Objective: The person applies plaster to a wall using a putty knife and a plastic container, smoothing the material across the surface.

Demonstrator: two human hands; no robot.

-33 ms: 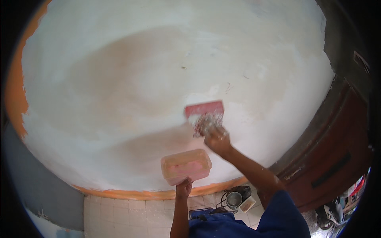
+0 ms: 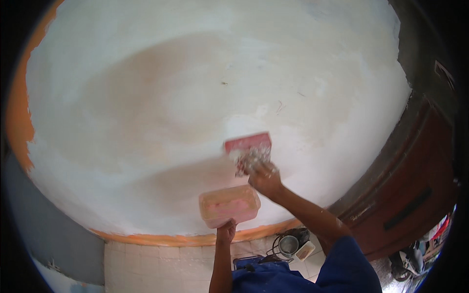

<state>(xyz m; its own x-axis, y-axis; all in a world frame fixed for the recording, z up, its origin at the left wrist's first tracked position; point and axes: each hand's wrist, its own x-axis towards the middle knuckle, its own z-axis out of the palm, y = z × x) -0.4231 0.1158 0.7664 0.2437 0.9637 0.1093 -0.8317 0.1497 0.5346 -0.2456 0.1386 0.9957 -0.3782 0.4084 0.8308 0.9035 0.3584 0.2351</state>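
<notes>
My right hand [image 2: 265, 177], its fingers smeared with white paste, grips a red putty spreader [image 2: 248, 142]. The spreader's wide edge faces up and lies at or very near the white-coated wall [image 2: 312, 146]; I cannot tell whether it touches. White paste clings to the lower part of its blade. Below and to the left, my left hand [image 2: 226, 230] holds a translucent pinkish rectangular plastic tub [image 2: 237, 218] from beneath its near side. Its open top tilts toward me, and a pinkish layer shows inside.
Unpainted orange strips [image 2: 18, 122] edge the wall at left and along its foot. A dark red-brown wooden door [image 2: 415, 180] stands at right. On the tiled floor [image 2: 146, 266] are a metal pot [image 2: 288, 245] and a small pale container [image 2: 305, 251]. A grey wall section [image 2: 53, 219] is at lower left.
My right hand and the spreader have moved slightly down and to the left along the wall. The tub in my left hand has hardly moved.
</notes>
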